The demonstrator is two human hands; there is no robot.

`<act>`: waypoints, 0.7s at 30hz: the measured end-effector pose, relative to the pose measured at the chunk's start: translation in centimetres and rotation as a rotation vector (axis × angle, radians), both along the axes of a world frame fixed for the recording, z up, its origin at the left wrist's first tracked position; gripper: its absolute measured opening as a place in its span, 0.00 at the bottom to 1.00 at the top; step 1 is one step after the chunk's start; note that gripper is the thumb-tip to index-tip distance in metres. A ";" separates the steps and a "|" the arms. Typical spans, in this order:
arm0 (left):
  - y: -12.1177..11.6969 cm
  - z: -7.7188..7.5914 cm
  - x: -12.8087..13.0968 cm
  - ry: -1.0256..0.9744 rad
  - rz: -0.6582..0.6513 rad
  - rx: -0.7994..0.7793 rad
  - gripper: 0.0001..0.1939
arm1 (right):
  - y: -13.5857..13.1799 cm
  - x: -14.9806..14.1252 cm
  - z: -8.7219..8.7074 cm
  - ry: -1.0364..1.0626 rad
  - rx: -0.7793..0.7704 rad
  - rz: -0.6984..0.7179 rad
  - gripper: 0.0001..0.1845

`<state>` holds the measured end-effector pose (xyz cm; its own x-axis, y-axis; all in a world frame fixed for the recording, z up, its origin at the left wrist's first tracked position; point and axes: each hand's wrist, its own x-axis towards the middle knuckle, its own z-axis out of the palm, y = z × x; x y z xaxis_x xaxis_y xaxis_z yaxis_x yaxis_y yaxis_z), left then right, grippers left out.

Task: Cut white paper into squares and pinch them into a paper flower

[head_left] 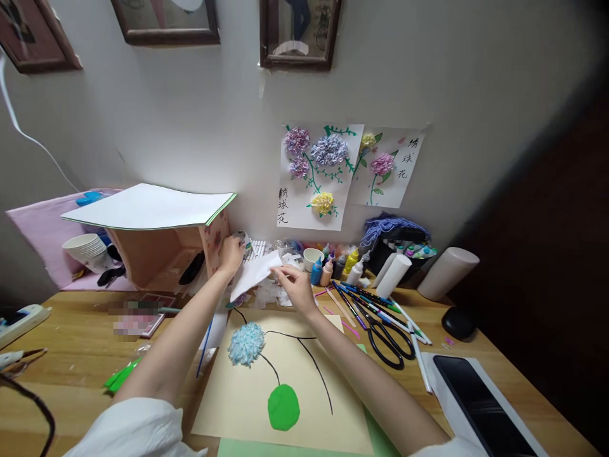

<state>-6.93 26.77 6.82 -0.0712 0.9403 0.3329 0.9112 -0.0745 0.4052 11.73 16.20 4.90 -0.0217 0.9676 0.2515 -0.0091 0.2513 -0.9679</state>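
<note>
My right hand (295,287) pinches the right corner of a white paper sheet (255,274), which slants above the back of the desk. My left hand (231,251) reaches in beside the pink box, its fingers curled near a small round item (245,241); what they grip is hidden. Under my forearms lies cream paper (228,406) with black drawn stems. On it are a fluffy pale blue paper flower (246,344) and a flat green round piece (283,407). White paper scraps (271,293) lie beneath the raised sheet.
On the left stands a pink box (162,254) with a white board (152,206) on top. Paint bottles (327,271), markers, black scissors (387,339) and white rolls (394,276) are at right, with a phone (485,406) and mouse (458,322). Flower pictures (314,184) hang behind.
</note>
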 end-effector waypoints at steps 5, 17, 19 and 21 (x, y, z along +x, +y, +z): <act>-2.0 1.3 2.1 -0.166 -0.052 0.015 0.12 | -3.1 5.0 3.1 0.125 0.219 -0.062 0.05; -16.8 -0.7 17.0 -1.000 -0.878 -0.703 0.23 | -8.5 17.2 2.0 0.214 -0.147 -0.204 0.21; -17.6 -0.8 18.2 -1.124 -0.812 -0.739 0.23 | -9.8 18.5 1.8 0.224 -0.128 -0.279 0.21; -17.9 -0.6 18.7 -1.160 -0.677 -0.677 0.22 | -11.3 19.3 1.5 0.253 -0.114 -0.331 0.23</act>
<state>11.73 8.83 6.18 0.5157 0.8509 -0.1005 -0.0601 0.1529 0.9864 31.05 4.87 6.42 0.3428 0.9341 0.1000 -0.1867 0.1721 -0.9672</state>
